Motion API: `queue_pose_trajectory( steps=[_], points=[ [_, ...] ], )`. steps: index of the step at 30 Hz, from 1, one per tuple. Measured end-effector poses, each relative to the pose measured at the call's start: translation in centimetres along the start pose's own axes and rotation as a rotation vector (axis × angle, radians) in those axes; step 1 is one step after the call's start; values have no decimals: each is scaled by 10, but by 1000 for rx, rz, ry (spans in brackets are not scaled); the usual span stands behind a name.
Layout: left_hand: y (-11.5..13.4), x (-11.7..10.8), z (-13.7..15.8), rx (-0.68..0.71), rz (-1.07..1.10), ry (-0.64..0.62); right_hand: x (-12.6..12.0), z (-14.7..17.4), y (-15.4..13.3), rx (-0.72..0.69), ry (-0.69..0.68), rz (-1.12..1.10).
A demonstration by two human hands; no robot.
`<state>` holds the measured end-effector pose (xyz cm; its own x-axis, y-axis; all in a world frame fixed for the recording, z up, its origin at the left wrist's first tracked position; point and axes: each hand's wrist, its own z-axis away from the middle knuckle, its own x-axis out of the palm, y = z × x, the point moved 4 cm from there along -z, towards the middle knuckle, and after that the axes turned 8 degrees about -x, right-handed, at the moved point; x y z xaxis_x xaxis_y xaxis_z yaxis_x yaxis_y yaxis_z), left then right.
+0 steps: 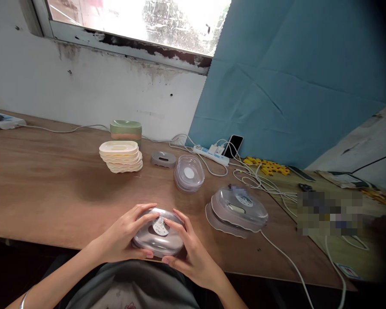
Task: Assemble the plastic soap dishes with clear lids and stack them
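At the table's front edge, a soap box with a clear lid (164, 246) and a round white label sits between my two hands. My left hand (126, 234) grips its left end, and my right hand (193, 249) wraps the right end; fingers rest on top, thumbs on the near side. Beyond stands a leaning stack of cream soap trays (119, 149), with green soap trays (126, 127) behind it. A grey slotted insert (163, 159) lies beside nested clear plastic lids (189, 173). Right of my hands, more clear-lidded boxes (241, 210) are piled together.
A white power strip (211, 155) with plugs and a phone (233, 146) lie at the back. White cables (260, 184) trail across the right side, near a yellow spotted cloth (266, 166). Another power strip (9, 120) is at far left. A blue curtain (276, 77) hangs behind.
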<state>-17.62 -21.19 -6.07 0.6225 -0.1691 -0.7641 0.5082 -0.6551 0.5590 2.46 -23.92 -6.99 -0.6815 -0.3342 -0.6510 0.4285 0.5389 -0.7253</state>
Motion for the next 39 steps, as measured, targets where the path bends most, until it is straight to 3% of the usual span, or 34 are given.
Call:
queue_pose_trajectory(
  steps=[39],
  points=[
    [0, 0, 1, -3, -2, -11, 0, -1, -1, -13, 6, 19]
  ],
)
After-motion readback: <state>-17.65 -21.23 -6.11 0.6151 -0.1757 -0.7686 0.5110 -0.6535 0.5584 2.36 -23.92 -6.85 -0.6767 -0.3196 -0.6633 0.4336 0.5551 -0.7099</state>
